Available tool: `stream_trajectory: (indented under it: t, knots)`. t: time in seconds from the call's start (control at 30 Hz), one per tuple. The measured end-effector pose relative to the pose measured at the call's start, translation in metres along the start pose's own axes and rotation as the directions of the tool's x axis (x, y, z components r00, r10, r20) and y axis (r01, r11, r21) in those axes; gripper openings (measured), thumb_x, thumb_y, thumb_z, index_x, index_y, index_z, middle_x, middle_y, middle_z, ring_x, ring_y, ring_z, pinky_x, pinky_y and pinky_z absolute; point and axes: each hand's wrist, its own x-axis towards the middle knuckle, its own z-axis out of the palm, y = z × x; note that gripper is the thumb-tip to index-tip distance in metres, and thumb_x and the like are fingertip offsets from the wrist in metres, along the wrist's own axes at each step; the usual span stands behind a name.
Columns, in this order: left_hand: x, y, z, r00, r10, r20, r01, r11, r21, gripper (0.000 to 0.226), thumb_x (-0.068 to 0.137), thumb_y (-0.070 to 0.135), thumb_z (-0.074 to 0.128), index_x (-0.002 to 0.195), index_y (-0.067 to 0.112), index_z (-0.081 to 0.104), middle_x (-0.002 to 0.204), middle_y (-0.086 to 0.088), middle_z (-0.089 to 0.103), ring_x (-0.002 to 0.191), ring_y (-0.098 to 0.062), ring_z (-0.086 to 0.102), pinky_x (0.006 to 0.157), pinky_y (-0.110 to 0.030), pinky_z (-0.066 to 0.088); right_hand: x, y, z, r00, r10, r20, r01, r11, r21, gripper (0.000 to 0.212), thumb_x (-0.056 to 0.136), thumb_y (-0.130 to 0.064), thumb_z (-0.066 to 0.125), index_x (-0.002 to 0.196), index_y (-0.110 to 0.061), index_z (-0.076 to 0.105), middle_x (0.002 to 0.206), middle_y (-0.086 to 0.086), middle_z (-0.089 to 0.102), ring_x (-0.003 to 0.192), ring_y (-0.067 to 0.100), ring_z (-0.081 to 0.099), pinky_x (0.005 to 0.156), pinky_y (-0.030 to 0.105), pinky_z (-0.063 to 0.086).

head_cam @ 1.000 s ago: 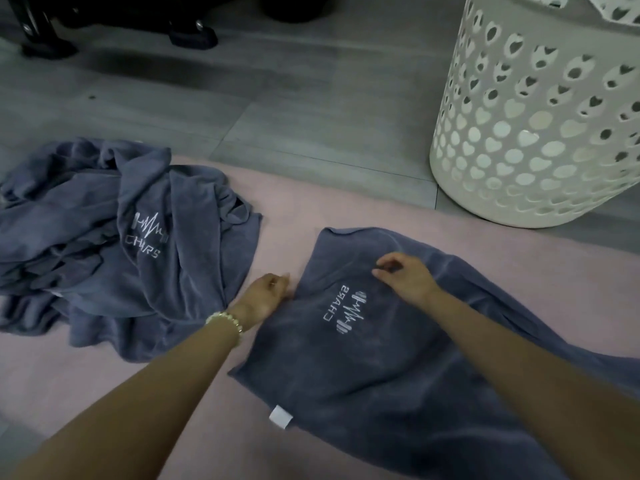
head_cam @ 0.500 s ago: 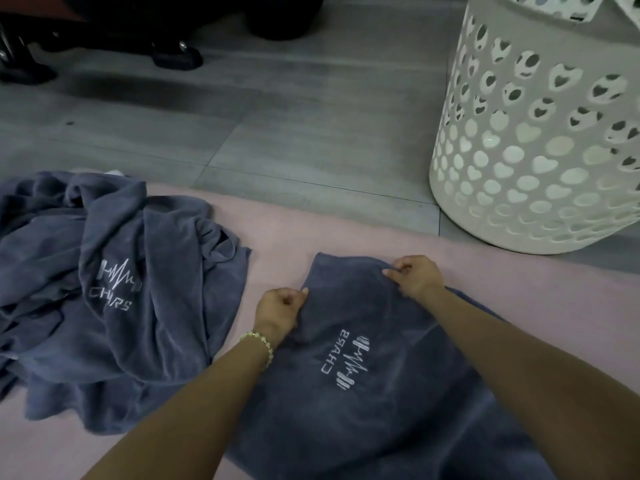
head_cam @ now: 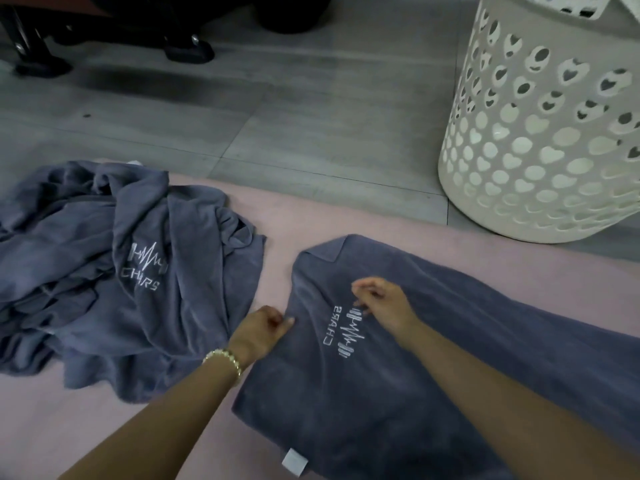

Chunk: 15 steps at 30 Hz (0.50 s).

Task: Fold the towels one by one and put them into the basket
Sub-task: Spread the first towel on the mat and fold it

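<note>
A grey-blue towel (head_cam: 398,393) with a white logo lies spread on the pink mat, its far left corner turned over in a small flap. My left hand (head_cam: 263,332) is curled at the towel's left edge and pinches the cloth there. Just beyond the logo, my right hand (head_cam: 384,303) hovers with loosely curled fingers, the tips touching the towel. A crumpled heap of the same towels (head_cam: 114,271) lies to the left. The white perforated basket (head_cam: 540,140) stands at the far right on the floor.
The pink mat (head_cam: 311,216) ends at a grey tiled floor (head_cam: 277,116) beyond the towels. Dark furniture feet (head_cam: 187,50) stand at the far left. A white tag (head_cam: 294,462) sticks out at the spread towel's near edge.
Both hands have left the towel's far edge and come back toward me. The left one now sits at the left edge, the right one by the logo.
</note>
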Motion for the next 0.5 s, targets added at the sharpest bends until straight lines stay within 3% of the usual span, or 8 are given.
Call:
stream_trajectory:
  t: [0.1,0.17,0.23,0.33,0.43,0.5]
  knots:
    - [-0.032,-0.014,0.002,0.993,-0.005,0.121,0.007,1.0,-0.016,0.036,0.088,0.045,0.059,0.099,0.011,0.064,0.096,-0.001,0.067,0.087,-0.013,0.061,0.078,-0.018,0.045,-0.05,0.004,0.026,0.967,0.178,0.179,-0.208,0.965,0.163,0.008,0.092,-0.008,0.057,0.086,-0.012,0.062,0.08,0.005,0.064,0.052,0.0,0.061,0.052,0.014,0.049]
    - [-0.049,-0.013,-0.002,0.984,-0.003,0.178,0.043,0.974,-0.222,0.031,0.09,0.034,0.06,0.095,0.004,0.068,0.085,-0.002,0.068,0.073,-0.006,0.061,0.065,-0.01,0.046,-0.076,0.005,0.043,0.93,0.252,0.267,-0.307,0.933,0.189,0.008,0.094,-0.019,0.056,0.093,-0.014,0.062,0.087,0.003,0.066,0.063,0.006,0.065,0.06,0.017,0.052]
    - [-0.064,0.005,-0.011,0.985,0.031,0.172,0.042,0.914,-0.404,0.024,0.092,0.026,0.059,0.09,0.002,0.066,0.072,-0.003,0.059,0.064,-0.01,0.054,0.054,-0.013,0.042,-0.097,-0.001,0.055,0.903,0.291,0.315,-0.375,0.894,0.247,0.02,0.094,-0.032,0.054,0.102,-0.015,0.063,0.096,0.003,0.068,0.08,0.015,0.068,0.072,0.025,0.055]
    - [-0.091,0.049,-0.026,0.934,0.055,0.354,0.173,0.797,-0.579,0.03,0.099,0.036,0.041,0.104,0.017,0.063,0.079,-0.002,0.059,0.069,-0.012,0.056,0.058,-0.017,0.045,-0.118,-0.02,0.054,0.908,0.291,0.301,-0.384,0.867,0.319,0.037,0.091,-0.042,0.057,0.113,-0.014,0.064,0.11,0.005,0.068,0.1,0.022,0.067,0.08,0.029,0.056]
    - [-0.112,0.094,-0.036,0.791,0.153,0.592,0.324,0.716,-0.618,0.056,0.1,0.048,0.015,0.123,0.017,0.055,0.115,-0.011,0.063,0.096,-0.027,0.065,0.079,-0.029,0.057,-0.138,-0.039,0.03,0.954,0.238,0.179,-0.285,0.905,0.316,0.02,0.092,-0.035,0.058,0.101,-0.021,0.067,0.095,-0.005,0.071,0.094,0.013,0.066,0.076,0.022,0.053]
    - [-0.122,0.125,-0.039,0.773,0.182,0.607,0.282,0.76,-0.586,0.058,0.099,0.052,0.013,0.124,0.016,0.052,0.112,-0.016,0.063,0.087,-0.027,0.068,0.076,-0.03,0.058,-0.149,-0.047,0.0,0.975,0.205,0.084,-0.221,0.929,0.298,0.016,0.093,-0.028,0.057,0.098,-0.019,0.069,0.091,-0.006,0.069,0.092,0.013,0.064,0.079,0.02,0.051]
